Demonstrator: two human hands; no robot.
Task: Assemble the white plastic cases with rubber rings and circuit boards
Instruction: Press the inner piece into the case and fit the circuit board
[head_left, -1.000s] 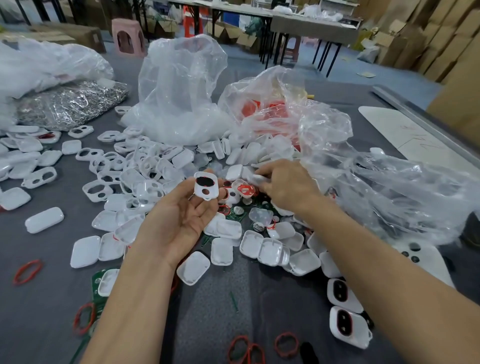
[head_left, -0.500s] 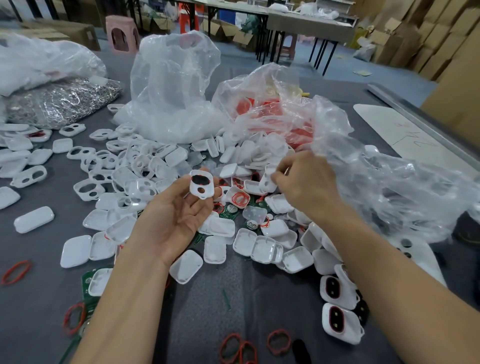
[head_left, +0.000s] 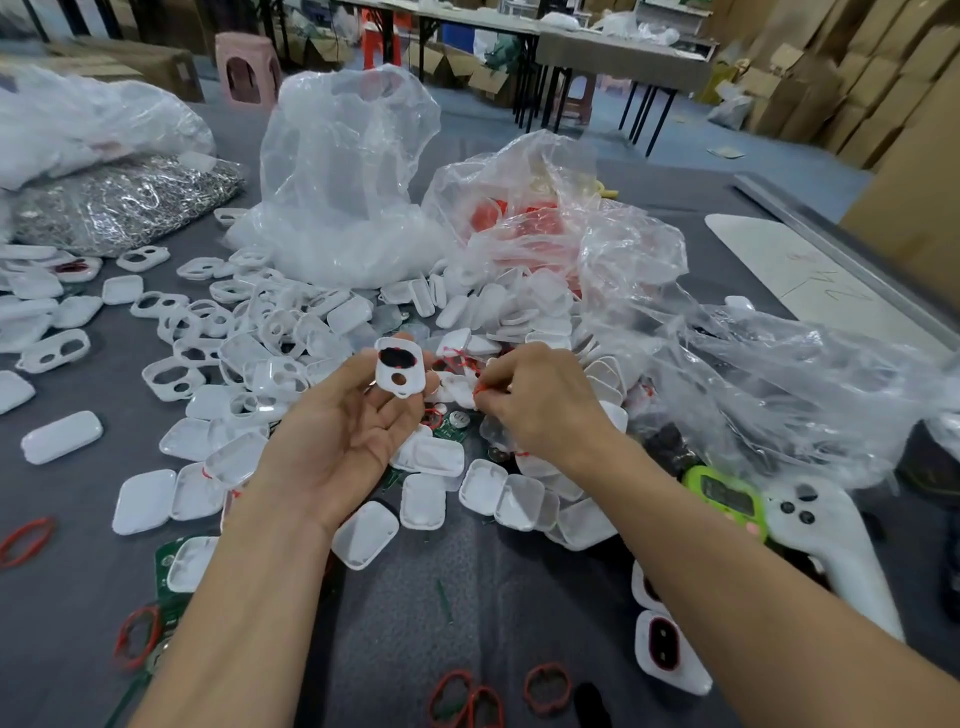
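The person shows as two forearms and two hands, all bare. The left forearm (head_left: 249, 597) enters from the near left and the right forearm (head_left: 753, 571) from the near right. Both are uncovered all the way to the near edge of the view, and the right one fills more of the picture. The left grip (head_left: 353, 431) shows its palm, crossed by plain creases, with a fold line at the wrist. The right grip (head_left: 540, 405) shows its back, with the knuckles as low ridges. Fingernails are too small and blurred to describe.
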